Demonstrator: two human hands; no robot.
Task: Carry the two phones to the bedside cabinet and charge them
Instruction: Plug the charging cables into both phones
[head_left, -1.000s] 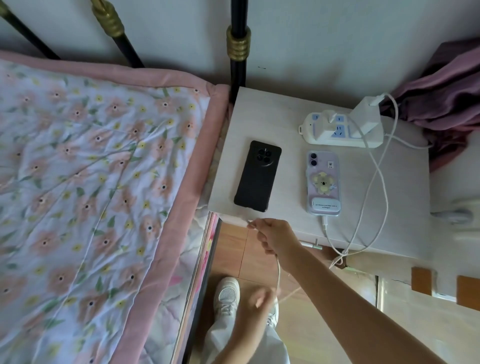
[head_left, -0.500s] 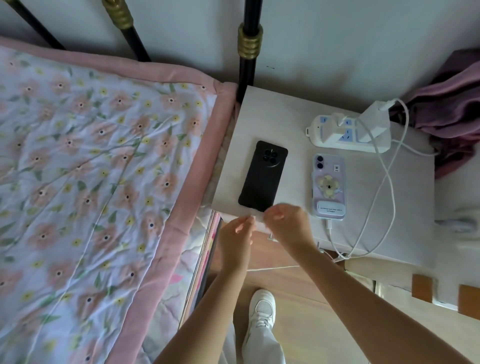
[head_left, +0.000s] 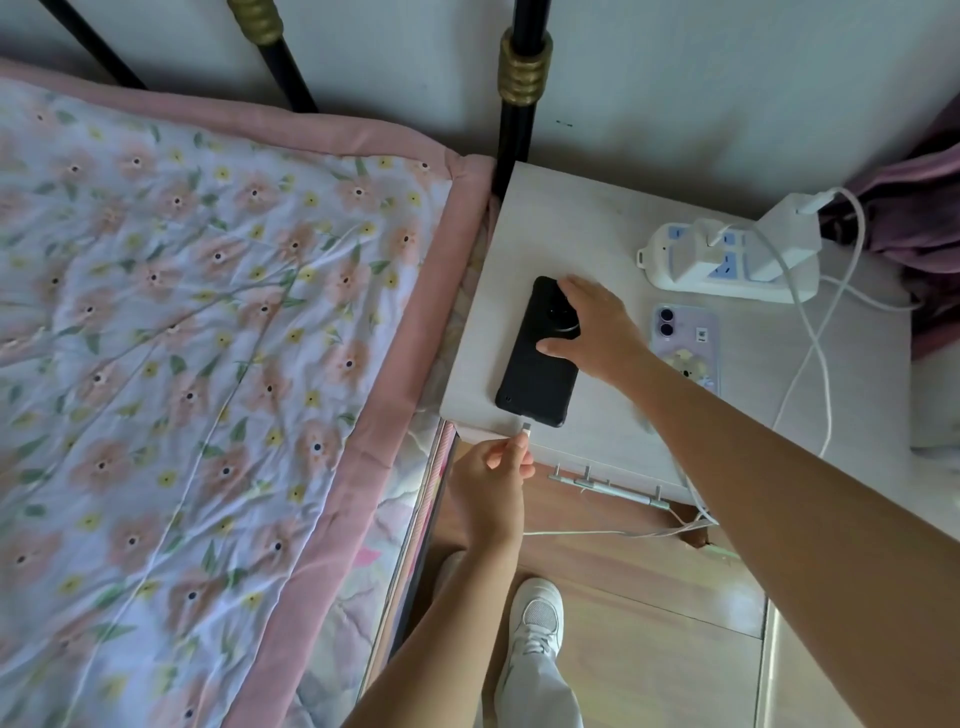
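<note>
Right now everything turns on how the cable plug (head_left: 525, 429) lines up with the black phone (head_left: 537, 358). That phone lies face down on the bedside cabinet (head_left: 587, 228), its long axis running away from the left hand (head_left: 493, 480) toward the wall, leaning slightly to the right, so its near short edge faces that hand. The left hand is closed in a pinch on the plug, whose tip points up along that same axis and sits just short of the edge; whether it has entered the port I cannot tell. The right hand (head_left: 597, 332) rests spread and flat on the far end of the phone, fingers (head_left: 574, 285) over the camera ring, pressing down rather than gripping, which should brace the phone against the push.

The purple phone (head_left: 688, 345) lies just right of the right hand, partly under the forearm; its lower end is hidden, so its connection cannot be confirmed. Beyond it sits the power strip (head_left: 727, 265) holding the white chargers.

The left hand is clearly nearer the port, so the push reads as its job, straight along the axis.
</note>
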